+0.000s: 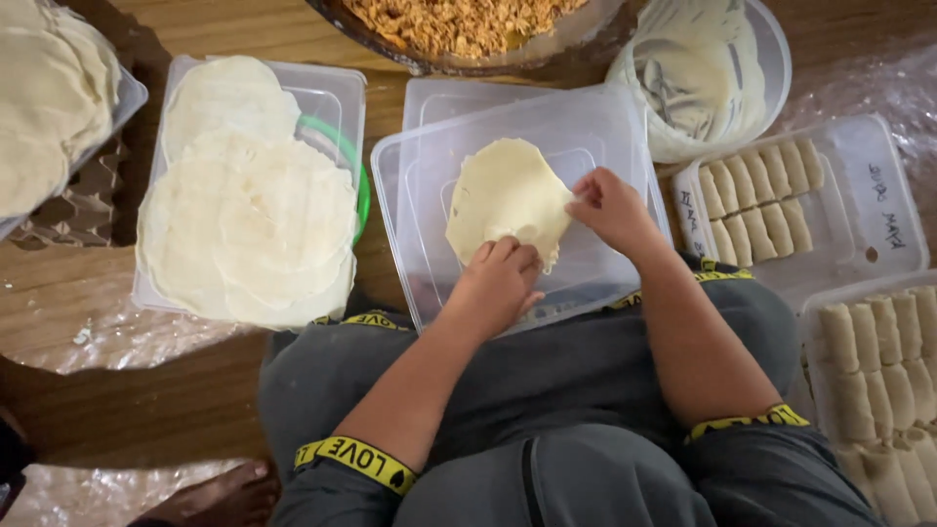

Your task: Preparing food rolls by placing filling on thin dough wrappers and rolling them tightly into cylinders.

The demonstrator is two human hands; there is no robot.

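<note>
A thin, pale-yellow round wrapper [508, 195] lies flat on an upturned clear plastic lid [586, 127] at the centre of the frame, its edges slightly uneven. The left hand [498, 283] presses its curled fingers on the wrapper's lower edge. The right hand [610, 207] pinches the right edge between fingertips. A stack of similar wrappers [249, 220] fills a container [337, 98] at left; rolled pieces [761, 190] sit at right.

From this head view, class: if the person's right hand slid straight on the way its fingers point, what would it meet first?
The right hand points left across the round pale dough wrapper it pinches; past that lies the clear plastic lid, then probably the stack of pale round wrappers, though heights are unclear.
</note>
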